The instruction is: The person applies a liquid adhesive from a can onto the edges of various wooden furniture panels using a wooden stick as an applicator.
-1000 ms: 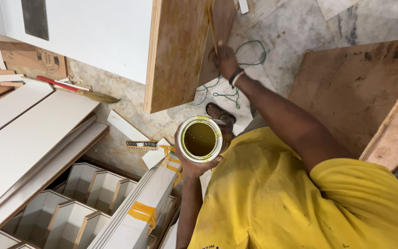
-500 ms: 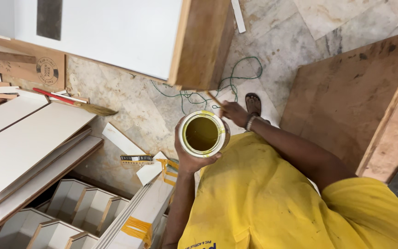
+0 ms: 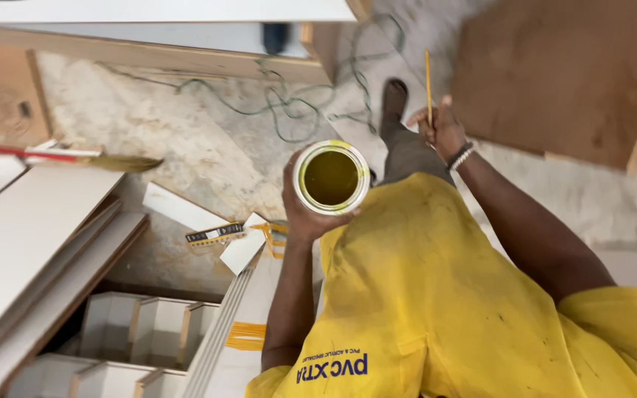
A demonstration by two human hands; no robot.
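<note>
Since half a second ago the right hand (image 3: 442,130) has lifted away from beside the can and now sits further right, while the white cabinet has slid toward the far edge of the view. One open round can (image 3: 331,177) of dark yellow-green liquid stands at the centre, held from below and the left by the left hand (image 3: 305,208), whose fingers wrap its side. The right hand is clenched around one thin yellow stick (image 3: 428,82), which points toward the far side. One beaded bracelet (image 3: 461,155) circles that wrist. The person wears a yellow shirt (image 3: 444,295), and one dark shoe (image 3: 394,99) shows just left of the stick. A green wire (image 3: 289,110) lies tangled on the stone floor (image 3: 186,155) beyond the can. To the left of the can lie one yellow-and-black measuring tool (image 3: 215,234) and two small white offcuts (image 3: 182,208). Further left, white boards (image 3: 31,243) are stacked, with one red-handled brush (image 3: 75,158) at their far end. One brown plywood sheet (image 3: 554,74) lies at far right.
</note>
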